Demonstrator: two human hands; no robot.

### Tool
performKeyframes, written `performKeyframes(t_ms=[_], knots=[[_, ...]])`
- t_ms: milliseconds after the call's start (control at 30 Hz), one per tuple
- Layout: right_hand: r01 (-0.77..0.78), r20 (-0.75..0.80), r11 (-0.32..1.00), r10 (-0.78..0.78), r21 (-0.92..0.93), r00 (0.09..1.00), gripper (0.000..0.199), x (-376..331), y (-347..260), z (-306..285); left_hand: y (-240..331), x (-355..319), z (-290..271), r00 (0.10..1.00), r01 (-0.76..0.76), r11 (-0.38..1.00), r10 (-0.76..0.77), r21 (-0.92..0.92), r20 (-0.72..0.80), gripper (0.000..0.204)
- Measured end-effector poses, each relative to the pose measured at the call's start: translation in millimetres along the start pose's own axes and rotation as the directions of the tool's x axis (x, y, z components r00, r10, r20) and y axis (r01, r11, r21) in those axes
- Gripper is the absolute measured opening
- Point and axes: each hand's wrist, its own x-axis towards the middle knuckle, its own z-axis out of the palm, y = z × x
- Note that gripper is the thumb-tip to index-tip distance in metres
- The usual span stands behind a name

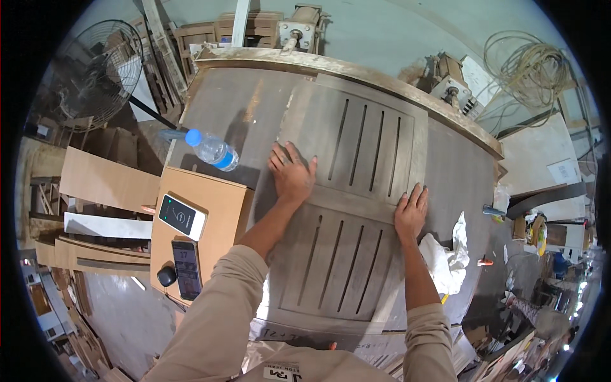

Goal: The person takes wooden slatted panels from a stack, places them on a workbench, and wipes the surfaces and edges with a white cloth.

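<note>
Slatted wooden panel (347,204): grey-stained, two banks of long slots, lying flat across the middle of a dusty workbench (235,108).

Left hand (291,172): fully open, fingers spread, palm pressed flat on the panel's left edge, at the height of the upper slots. Nothing gripped.

Right hand (410,210): open, fingers together and extended, palm down on the panel's right side, near the cross rail between the two slot banks. Nothing gripped.

Plastic water bottle (212,150), blue cap: on its side on the bench, left of the panel and apart from it.

Plywood board (219,204): left of the panel, carrying a white-cased handheld device (182,216), a dark phone (186,268) and a small black round object (166,275).

White cloth (447,254): crumpled, just beside the right forearm.

Pedestal fan (95,73): far left, beyond the bench.
</note>
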Motion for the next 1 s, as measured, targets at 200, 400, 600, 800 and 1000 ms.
performKeyframes(t_ms=[200, 400, 600, 800, 1000], knots=[[-0.008, 0.019, 1.0, 0.008, 0.018, 1.0, 0.054, -12.5, -0.6, 2.3, -7.9, -13.0, 0.6, 0.998, -0.044, 0.999, 0.045, 0.017, -0.039, 0.077], [0.009, -0.023, 1.0, -0.009, 0.001, 1.0, 0.054, -2.6, 14.6, 10.7, 0.9, -2.7, 10.6, 0.992, -0.104, 0.994, 0.103, -0.015, -0.078, 0.076], [-0.013, -0.007, 1.0, 0.014, 0.024, 1.0, 0.054, 5.3, -3.3, 12.5, -16.3, 7.6, 22.4, 0.976, -0.139, 0.989, 0.145, 0.05, -0.163, 0.078], [-0.038, -0.019, 0.999, 0.038, 0.006, 0.999, 0.055, -2.6, 16.6, 19.6, -8.0, -1.4, 30.3, 0.968, -0.166, 0.986, 0.167, 0.026, -0.189, 0.079], [-0.006, -0.044, 0.999, 0.007, 0.033, 0.999, 0.053, -3.1, 7.1, 19.2, -17.4, -1.3, 27.3, 0.97, -0.182, 0.98, 0.193, 0.081, -0.147, 0.08]])
